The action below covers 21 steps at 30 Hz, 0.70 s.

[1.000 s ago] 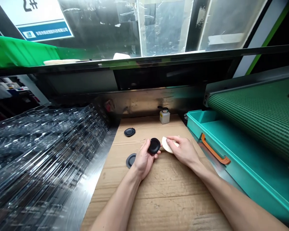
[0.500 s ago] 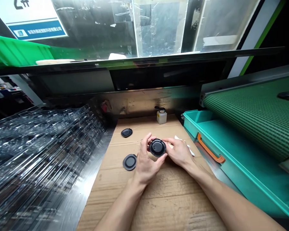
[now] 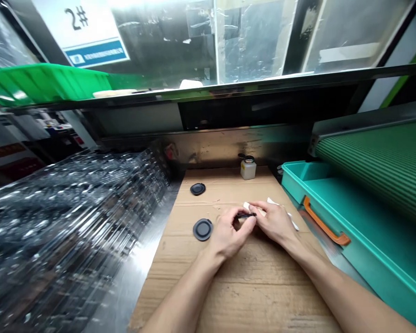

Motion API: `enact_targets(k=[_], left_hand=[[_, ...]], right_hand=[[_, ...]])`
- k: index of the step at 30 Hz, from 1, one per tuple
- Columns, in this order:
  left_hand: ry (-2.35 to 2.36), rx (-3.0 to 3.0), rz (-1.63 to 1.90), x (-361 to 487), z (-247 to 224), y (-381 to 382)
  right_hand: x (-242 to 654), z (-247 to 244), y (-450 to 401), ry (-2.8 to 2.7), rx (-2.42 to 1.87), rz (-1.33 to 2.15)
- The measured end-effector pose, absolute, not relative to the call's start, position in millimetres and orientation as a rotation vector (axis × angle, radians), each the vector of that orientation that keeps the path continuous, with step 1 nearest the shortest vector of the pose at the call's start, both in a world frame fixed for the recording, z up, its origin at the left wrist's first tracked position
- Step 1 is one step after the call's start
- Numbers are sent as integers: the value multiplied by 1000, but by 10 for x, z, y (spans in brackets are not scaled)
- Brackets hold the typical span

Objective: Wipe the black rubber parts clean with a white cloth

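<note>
A thin black disc (image 3: 246, 215), seen edge-on, lies level against a white wipe (image 3: 260, 211).

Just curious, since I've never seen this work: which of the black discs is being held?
The black disc edge-on between the left hand and right hand. The others, one beside the left hand and one farther off, lie flat on the cardboard.

left hand (image 3: 229, 233): bare | right hand (image 3: 275, 224): bare | forearms (image 3: 183, 293): bare
</note>
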<state>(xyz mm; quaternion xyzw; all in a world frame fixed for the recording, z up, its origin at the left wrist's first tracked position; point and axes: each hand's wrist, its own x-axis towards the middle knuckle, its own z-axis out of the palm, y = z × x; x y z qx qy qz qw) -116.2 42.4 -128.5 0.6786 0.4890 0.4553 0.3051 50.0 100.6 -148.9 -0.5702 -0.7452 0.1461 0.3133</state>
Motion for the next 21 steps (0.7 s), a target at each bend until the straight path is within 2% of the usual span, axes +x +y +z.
enact_targets(k=[6, 10, 17, 21], left_hand=[[1834, 2061, 723, -1145, -1365, 327], [1982, 2197, 488, -1081, -1343, 149], [1825, 2246, 411, -1109, -1271, -152], [1862, 2095, 635, -1340, -1291, -305]], right_hand=[[503, -1564, 1023, -2005, -1532, 331], [504, -1610, 1034, -2034, -1547, 325], [532, -1632, 1043, -2049, -1574, 312], [525, -1630, 1036, -2060, -1580, 319]])
